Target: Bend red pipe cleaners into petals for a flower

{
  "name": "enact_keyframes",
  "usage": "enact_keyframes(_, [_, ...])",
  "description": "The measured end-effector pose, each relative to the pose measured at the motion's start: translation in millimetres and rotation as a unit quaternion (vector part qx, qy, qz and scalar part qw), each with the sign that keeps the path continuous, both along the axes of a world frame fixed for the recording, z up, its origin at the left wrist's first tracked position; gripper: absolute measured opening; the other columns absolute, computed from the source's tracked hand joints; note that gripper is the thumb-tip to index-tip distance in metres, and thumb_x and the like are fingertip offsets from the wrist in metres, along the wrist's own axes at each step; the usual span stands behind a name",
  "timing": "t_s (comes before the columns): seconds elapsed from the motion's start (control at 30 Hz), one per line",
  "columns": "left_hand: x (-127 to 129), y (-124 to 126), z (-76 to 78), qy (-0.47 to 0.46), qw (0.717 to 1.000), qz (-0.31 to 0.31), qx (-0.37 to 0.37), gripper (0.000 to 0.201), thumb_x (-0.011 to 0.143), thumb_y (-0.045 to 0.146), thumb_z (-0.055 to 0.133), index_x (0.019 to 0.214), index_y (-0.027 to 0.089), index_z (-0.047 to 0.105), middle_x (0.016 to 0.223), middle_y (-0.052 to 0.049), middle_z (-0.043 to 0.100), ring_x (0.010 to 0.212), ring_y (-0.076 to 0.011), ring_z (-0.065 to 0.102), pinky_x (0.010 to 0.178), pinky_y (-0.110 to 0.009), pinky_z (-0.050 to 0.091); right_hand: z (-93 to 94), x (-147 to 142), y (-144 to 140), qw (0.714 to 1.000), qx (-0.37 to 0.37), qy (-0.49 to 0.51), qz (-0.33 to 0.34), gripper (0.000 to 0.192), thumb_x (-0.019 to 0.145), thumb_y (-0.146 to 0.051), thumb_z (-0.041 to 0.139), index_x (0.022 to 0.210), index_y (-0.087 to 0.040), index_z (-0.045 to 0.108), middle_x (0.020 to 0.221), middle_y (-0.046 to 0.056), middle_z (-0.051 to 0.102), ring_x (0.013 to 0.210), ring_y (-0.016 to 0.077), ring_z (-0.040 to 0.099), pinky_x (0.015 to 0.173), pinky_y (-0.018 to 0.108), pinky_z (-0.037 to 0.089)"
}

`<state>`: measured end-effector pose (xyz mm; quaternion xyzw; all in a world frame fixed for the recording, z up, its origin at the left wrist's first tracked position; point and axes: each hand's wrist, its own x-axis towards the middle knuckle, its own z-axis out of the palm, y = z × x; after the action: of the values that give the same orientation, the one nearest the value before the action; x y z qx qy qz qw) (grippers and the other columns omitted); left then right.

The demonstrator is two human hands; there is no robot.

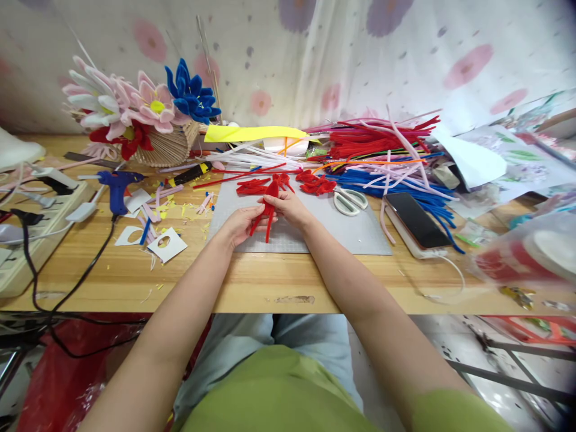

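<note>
Between my two hands is a red pipe-cleaner petal [271, 191], with two loose ends hanging down toward me. My left hand [246, 224] is closed on its lower part, fingers bent around the stems. From the right side my right hand [288, 207] pinches the same piece. Both hands are over the grey cutting mat [333, 231]. Just beyond them lie more red pipe-cleaner petals [252, 186], and another red bunch [315, 183] is to the right. Scissors with pale green handles [350, 201] rest by that bunch.
A blue glue gun [117, 189], a power strip [40, 240] and cables occupy the left. Fuzzy flowers [153, 102] stand at the back left. Red pipe cleaners [378, 139] and blue ones [396, 192] are piled behind. A phone [418, 221] and a bagged cup [526, 258] are right.
</note>
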<state>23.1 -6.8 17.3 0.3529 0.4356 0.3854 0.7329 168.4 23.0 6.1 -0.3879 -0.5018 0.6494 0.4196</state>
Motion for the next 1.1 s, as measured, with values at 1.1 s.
enact_keyframes(1.1, [5,2,-0.7,-0.046,0.996,0.016,-0.075,0.02,0.086,0.009,0.05,0.071,0.01,0.064,0.058,0.0,0.06,0.052,-0.004,0.058,0.065,-0.019,0.055,-2.7,2,4,0.996,0.08,-0.021,0.019,0.031,0.061,-0.037,0.073,0.079,-0.013,0.064,0.066,-0.002,0.058,0.057,0.0059,0.049,0.053,0.019,0.038])
